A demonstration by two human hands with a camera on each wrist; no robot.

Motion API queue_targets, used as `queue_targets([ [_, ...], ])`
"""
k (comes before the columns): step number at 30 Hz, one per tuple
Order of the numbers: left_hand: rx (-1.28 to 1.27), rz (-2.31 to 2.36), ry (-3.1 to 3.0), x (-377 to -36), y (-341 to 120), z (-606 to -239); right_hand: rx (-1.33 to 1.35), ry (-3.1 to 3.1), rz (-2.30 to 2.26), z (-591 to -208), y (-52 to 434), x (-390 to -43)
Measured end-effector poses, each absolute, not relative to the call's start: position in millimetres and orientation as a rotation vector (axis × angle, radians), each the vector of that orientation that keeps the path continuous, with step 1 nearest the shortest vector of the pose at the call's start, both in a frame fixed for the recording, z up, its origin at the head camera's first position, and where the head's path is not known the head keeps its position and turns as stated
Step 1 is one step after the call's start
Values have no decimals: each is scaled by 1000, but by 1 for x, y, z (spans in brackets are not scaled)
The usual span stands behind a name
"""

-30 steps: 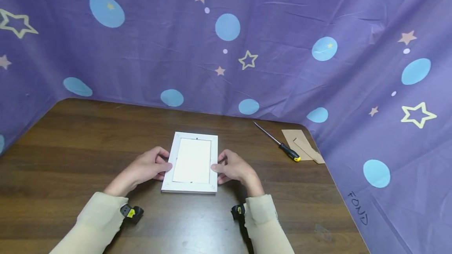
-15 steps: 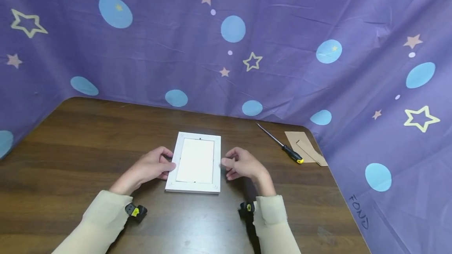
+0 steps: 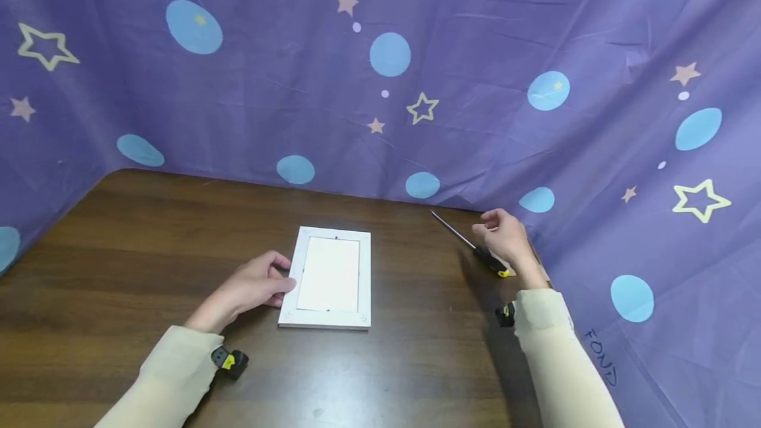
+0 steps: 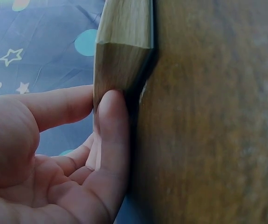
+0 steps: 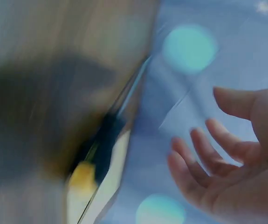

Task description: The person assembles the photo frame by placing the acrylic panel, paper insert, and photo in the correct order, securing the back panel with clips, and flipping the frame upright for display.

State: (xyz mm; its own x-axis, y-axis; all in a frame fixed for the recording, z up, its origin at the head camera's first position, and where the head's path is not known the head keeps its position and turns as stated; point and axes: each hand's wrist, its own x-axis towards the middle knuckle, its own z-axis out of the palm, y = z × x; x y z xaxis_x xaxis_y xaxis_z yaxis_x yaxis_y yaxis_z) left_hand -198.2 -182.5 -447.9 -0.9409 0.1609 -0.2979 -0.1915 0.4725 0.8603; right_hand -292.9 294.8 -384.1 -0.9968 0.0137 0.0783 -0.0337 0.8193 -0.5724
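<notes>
Now left hand (image 3: 252, 286) grip touches frame (image 3: 329, 277) edge, fingers straight; right hand (image 3: 504, 235) open-fingered over screwdriver (image 3: 472, 247).

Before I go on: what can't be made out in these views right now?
- Black-and-yellow-handled screwdriver: right hand covers part of its handle in the head view; right wrist view is motion-blurred, so contact is unclear.
- Brown cardboard piece: almost wholly hidden behind that hand.
- White rectangular picture frame: left hand hides its left edge.
</notes>
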Motion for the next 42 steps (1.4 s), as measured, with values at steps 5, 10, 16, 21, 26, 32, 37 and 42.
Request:
queue_targets([
  [5,-60,1423,2393,-198,-182,-449,-113,-2943,761,-399,341,-305],
  [10,-51,1437,2393,-200,-182,-450,-208,-3058,631,-414,374,-307],
  [16,-35,1458,2389,-200,-181,-450,-298,-3183,623,-425,390,-306],
  [21,-23,1465,2389,-199,-181,-450,-353,-3241,598,-429,390,-306],
  [26,-20,1468,2389,-199,-182,-450,-397,-3245,555,-437,387,-309],
  [32,-24,1462,2393,-200,-183,-449,-400,-3249,510,-436,383,-314],
  [37,-26,1470,2384,-199,-183,-448,-408,-3259,531,-432,376,-315],
  [42,-30,1463,2382,-199,-181,-448,-442,-3253,527,-432,377,-317],
])
